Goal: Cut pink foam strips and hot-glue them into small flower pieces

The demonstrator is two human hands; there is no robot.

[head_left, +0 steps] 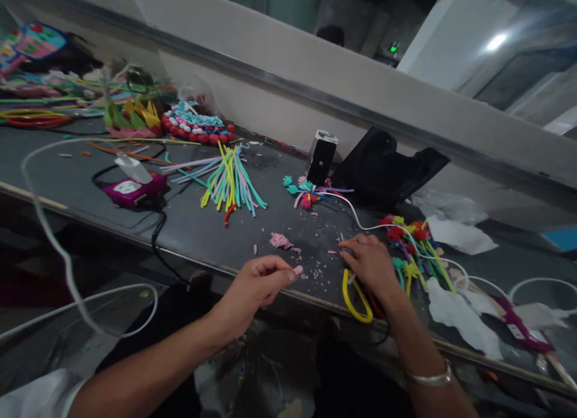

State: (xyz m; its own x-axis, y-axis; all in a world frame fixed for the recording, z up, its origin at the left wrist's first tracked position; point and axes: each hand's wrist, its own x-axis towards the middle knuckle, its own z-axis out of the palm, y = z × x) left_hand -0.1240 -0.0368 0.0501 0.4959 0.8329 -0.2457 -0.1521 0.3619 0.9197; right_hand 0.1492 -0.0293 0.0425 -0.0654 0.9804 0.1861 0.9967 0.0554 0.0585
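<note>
My left hand (259, 283) hovers over the near edge of the dark table (81, 184), fingers pinched on a small pink piece (298, 269). My right hand (369, 263) rests on the table, fingers curled over scissors whose yellow handle loop (354, 298) sticks out below the palm. Pink scraps (280, 241) and tiny crumbs lie between the two hands.
A fan of coloured foam strips (229, 181) lies mid-table, with foam flowers (306, 193) beside a black phone (321, 161) and a black bag (383, 166). More stemmed flowers (412, 244), white paper (460, 322) and white cables (58, 250) surround. A magenta device (133, 188) sits left.
</note>
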